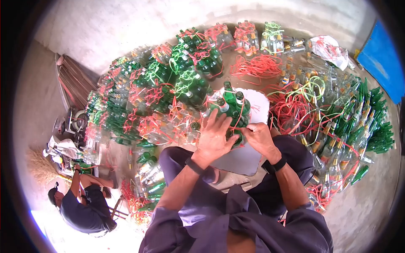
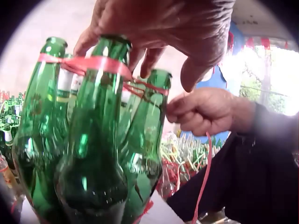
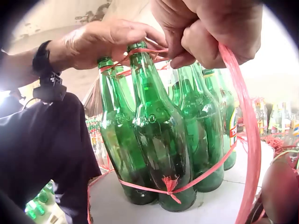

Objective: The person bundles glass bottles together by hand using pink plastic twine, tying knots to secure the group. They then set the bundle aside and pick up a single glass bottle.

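A bundle of green glass bottles stands on a white board between the person's knees. Red plastic twine circles the bottles low down, with a knot at the front. More twine runs around the necks. The left hand lies over the bottle tops, fingers spread and fairly straight. Beside the necks, the right hand pinches the neck twine between thumb and curled fingers. A loose tail of twine hangs down from that hand.
Tied bottle bundles crowd the left and back. Loose twine lies behind the board, and a tangled heap sits to the right. Untied bottles fill the right side. Another person sits at far left.
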`<state>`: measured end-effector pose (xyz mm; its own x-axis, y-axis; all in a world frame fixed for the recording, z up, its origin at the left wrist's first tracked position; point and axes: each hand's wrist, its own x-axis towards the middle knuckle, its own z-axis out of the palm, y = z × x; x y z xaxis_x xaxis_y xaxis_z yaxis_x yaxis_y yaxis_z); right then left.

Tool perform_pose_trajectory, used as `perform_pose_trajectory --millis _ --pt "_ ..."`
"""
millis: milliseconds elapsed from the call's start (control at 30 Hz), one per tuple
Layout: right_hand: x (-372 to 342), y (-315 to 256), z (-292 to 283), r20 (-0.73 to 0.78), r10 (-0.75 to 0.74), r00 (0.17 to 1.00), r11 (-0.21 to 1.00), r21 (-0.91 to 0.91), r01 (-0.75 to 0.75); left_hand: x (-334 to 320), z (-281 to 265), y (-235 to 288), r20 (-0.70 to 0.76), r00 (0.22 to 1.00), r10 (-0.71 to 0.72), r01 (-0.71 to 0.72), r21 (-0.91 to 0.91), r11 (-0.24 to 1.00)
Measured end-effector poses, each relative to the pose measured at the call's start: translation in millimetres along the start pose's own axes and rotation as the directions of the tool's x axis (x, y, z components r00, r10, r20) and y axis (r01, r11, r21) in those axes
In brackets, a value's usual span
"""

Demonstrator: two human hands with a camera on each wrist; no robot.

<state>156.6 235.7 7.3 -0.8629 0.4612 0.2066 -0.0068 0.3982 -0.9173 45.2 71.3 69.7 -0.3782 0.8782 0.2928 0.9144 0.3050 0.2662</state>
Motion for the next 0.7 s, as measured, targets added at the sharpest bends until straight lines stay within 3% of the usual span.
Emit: perform_pose_trajectory --millis 67,200,233,333,533,700 --pt "-0.2 0.8 -1.6 -0.010 -0.023 1.000 1.000 -0.020 0.023 0.4 6.5 0.6 -0.006 0.997 -0.079 0.080 0.016 0.997" --pt "3.6 -6.6 -12.6 0.028 -0.142 0.989 0.979 -0.145 0.145 2.7 4.2 3.1 -0.049 0.998 -0.050 0.051 0.025 0.998" --pt "3.2 -6.1 -13.9 0.036 -0.071 0.997 0.988 -0.135 0.075 3.4 2.5 4.7 -0.047 0.997 -0.055 0.055 0.020 0.998" --pt "3.3 0.5 -15.0 -0.005 -0.061 0.998 0.986 -0.156 0.059 3.3 3.1 7.6 0.024 0.996 -0.090 0.089 0.047 0.995" --pt "3.0 4.7 -14.7 0.027 -0.021 0.999 0.987 -0.159 0.025 2.4 7.8 3.1 -0.048 0.998 -0.049 0.052 0.058 0.997" --pt "4.4 14.3 -16.1 0.040 -0.139 0.989 0.954 -0.261 0.145 3.1 5.3 3.4 -0.019 0.994 -0.104 0.105 0.027 0.994"
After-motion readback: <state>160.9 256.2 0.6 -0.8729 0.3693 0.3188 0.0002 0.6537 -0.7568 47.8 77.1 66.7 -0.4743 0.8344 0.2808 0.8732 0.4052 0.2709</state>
